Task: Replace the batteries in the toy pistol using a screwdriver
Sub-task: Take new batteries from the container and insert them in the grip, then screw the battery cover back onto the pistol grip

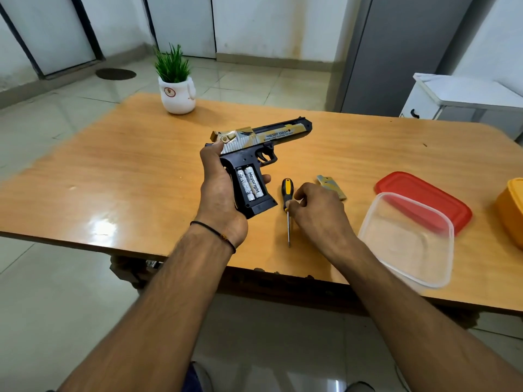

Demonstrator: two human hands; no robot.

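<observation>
1. Left hand (219, 190): I read it as clamped around the grip of the toy pistol (254, 148), thumb up at the rear of the slide, fingertips showing past the grip's front edge. The pistol is held over the table (113, 179) with its muzzle pointing right and away from the person.
2. Battery bay: it is uncovered in the side of the pistol's grip. Two white batteries (250, 185) sit in it side by side.
3. Screwdriver (287, 190): it lies flat on the table just right of the pistol's grip, yellow-and-black handle away from the person, tip toward the person.
4. Right hand (319, 213): it is beside the pistol's grip, fingers curled, thumb tip touching the screwdriver where handle meets shaft. I cannot tell whether the fingers actually pinch it.
5. Battery cover (332, 185): it lies farther right of the pistol, partly hidden behind the right hand.
6. Well right of the pistol: a clear container (407, 239), a red lid (418, 193) and a yellow container (512, 210).
7. Beyond the pistol, to its left: a potted plant (177, 89).
</observation>
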